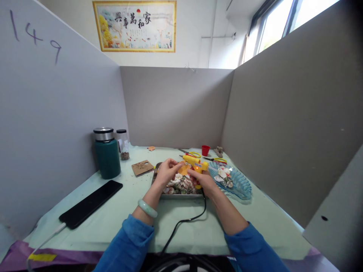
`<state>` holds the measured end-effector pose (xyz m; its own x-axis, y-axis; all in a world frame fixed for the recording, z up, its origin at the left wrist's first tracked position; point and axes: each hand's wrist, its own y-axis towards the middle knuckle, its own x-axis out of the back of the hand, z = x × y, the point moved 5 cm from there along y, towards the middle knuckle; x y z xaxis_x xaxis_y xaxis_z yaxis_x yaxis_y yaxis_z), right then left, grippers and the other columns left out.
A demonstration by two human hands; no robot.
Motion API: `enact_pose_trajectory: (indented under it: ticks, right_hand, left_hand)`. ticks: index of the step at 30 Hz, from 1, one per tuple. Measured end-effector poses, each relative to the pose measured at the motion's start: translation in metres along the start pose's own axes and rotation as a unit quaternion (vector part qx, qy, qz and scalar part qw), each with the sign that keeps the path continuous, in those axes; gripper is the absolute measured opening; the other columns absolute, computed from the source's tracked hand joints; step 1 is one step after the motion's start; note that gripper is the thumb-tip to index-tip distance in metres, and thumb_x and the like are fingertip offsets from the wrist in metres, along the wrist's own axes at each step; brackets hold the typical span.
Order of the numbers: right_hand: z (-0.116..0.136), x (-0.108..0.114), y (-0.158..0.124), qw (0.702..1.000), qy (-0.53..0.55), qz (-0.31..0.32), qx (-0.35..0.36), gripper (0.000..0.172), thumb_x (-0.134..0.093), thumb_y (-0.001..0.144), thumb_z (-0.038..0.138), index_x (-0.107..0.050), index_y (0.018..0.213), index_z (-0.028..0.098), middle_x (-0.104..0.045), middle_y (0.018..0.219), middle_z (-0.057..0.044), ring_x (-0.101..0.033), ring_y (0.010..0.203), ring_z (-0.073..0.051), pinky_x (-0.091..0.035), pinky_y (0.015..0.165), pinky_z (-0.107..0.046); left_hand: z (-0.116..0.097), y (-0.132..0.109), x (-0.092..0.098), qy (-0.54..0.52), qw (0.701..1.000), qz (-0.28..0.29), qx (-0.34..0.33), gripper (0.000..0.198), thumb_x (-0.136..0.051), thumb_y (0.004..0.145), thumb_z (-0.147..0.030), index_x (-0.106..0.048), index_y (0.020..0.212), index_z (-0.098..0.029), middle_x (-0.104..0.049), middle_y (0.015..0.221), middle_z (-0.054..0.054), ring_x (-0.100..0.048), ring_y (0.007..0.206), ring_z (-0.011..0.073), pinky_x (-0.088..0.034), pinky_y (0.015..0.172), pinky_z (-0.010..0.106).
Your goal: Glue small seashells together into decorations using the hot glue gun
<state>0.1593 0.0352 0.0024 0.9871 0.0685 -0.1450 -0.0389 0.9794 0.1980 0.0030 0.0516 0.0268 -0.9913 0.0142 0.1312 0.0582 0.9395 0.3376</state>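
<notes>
My right hand [202,178] is wrapped round a yellow hot glue gun [193,160], its nozzle pointing left and a small orange light glowing on its side. A black cord hangs from the grip. Just left of it, my left hand [168,169] has its fingers pinched together at a flat orange piece [185,169], perhaps a shell; its edges are partly covered by fingers and glue gun. Both hands are over a metal tray [181,196] heaped with small shells [181,186]. What lies under my hands is hidden.
Right of the tray is a blue glass dish [241,185] with shells. Behind are yellow-handled scissors [194,154], pliers-like tool [218,160] and a red cup [205,150]. Leftward are brown cardboard [142,167], a green flask [107,158], a jar [123,145] and a phone [90,204]. Partitions enclose the table.
</notes>
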Motion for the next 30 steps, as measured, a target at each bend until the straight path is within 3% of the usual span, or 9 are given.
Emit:
enact_pose_trajectory:
  ticks: [4, 9, 13, 24, 30]
  right_hand:
    - [0.0, -0.001, 0.0, 1.0, 0.001, 0.008, -0.003, 0.031, -0.075, 0.064, 0.04, -0.056, 0.065, 0.015, -0.05, 0.047, 0.005, -0.038, 0.037, -0.006, -0.03, 0.037, -0.019]
    - [0.0, -0.001, 0.0, 1.0, 0.002, 0.01, -0.002, 0.032, -0.075, 0.064, 0.041, -0.055, 0.064, 0.016, -0.051, 0.049, 0.004, -0.039, 0.037, -0.005, -0.029, 0.037, -0.019]
    - [0.0, 0.0, 0.001, 1.0, -0.005, 0.005, -0.002, 0.031, -0.074, 0.065, 0.041, -0.056, 0.064, 0.016, -0.05, 0.047, 0.004, -0.039, 0.036, -0.005, -0.029, 0.036, -0.019]
    - [0.001, 0.0, 0.0, 1.0, 0.004, -0.01, -0.022, 0.028, -0.073, 0.063, 0.037, -0.055, 0.062, 0.016, -0.052, 0.046, 0.004, -0.039, 0.035, -0.005, -0.028, 0.035, -0.018]
    - [-0.001, 0.001, 0.0, 0.999, 0.021, -0.002, -0.03, 0.03, -0.074, 0.063, 0.038, -0.055, 0.064, 0.015, -0.051, 0.047, 0.005, -0.038, 0.035, -0.004, -0.027, 0.035, -0.017]
  left_hand:
    - [0.001, 0.0, -0.001, 0.037, 0.999, 0.03, -0.007, 0.038, -0.061, 0.074, -0.052, -0.061, 0.075, -0.014, -0.049, 0.049, -0.005, -0.042, 0.036, 0.006, -0.029, 0.036, 0.018]
    - [0.001, -0.001, -0.001, 0.03, 0.999, 0.039, 0.011, 0.038, -0.062, 0.074, -0.051, -0.059, 0.066, -0.013, -0.049, 0.047, -0.004, -0.04, 0.035, 0.0056, -0.027, 0.036, 0.018]
    - [0.001, 0.0, -0.001, -0.006, 1.0, 0.013, 0.013, 0.032, -0.068, 0.07, -0.045, -0.056, 0.075, -0.015, -0.053, 0.048, -0.004, -0.041, 0.034, 0.007, -0.028, 0.034, 0.018]
    - [-0.004, 0.0, 0.006, 0.006, 0.997, -0.062, -0.052, 0.025, -0.068, 0.069, -0.039, -0.056, 0.071, -0.017, -0.052, 0.05, -0.005, -0.045, 0.037, 0.0068, -0.031, 0.038, 0.018]
    - [-0.008, -0.001, 0.005, 0.024, 0.996, -0.065, -0.056, 0.027, -0.069, 0.068, -0.041, -0.058, 0.071, -0.017, -0.052, 0.05, -0.005, -0.045, 0.041, 0.0078, -0.032, 0.042, 0.018]
